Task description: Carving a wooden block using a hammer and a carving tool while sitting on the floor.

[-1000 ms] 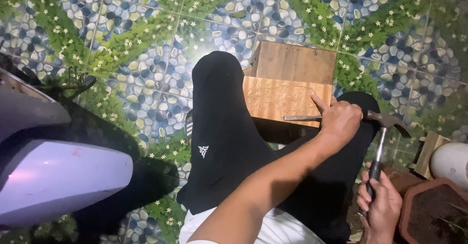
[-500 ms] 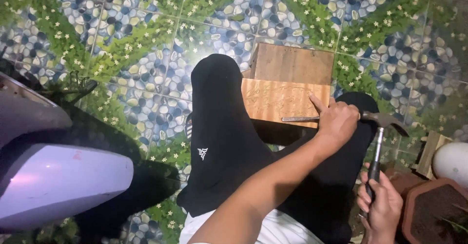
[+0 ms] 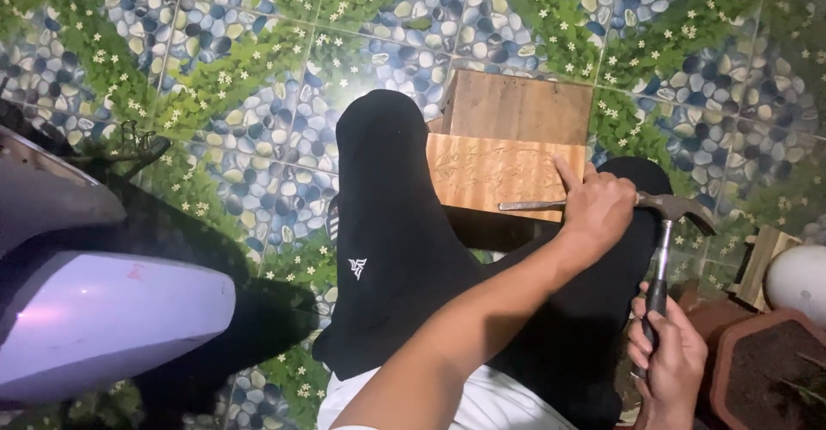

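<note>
— Gripping a chisel [image 3: 535, 205] like that, flat against the board, what is the left hand [image 3: 598, 211] up to?

— Its fingers [image 3: 568, 172] are curled shut around the metal shank, with the forefinger stretched out along the wood. That looks like a way to steady the blade and keep its tip on the faint lines scratched into the pale wooden board [image 3: 495, 170].

— And the hammer [image 3: 667, 241]?

— It sits in the right hand [image 3: 667, 365], fingers closed around the lower end of the dark handle. The head is up beside the left hand, right at the butt end of the chisel, so I judge it is lined up to tap it.

— Where is the board resting?

— It lies between the knees, propped on a darker wooden block [image 3: 519, 106] that stands on the tiled floor [image 3: 258, 69]. The black trouser legs [image 3: 387, 249] flank it on both sides, which seems to hold it from sliding.

— Anything else close by?

— A pale purple scooter body [image 3: 95, 327] on the left, a terracotta pot [image 3: 761, 370] of soil at lower right, and a white rounded object [image 3: 796, 279] just above it, partly cut off by the edge.

— Is the chisel biting into the wood?

— Cannot tell; the tip is too small to read.
</note>
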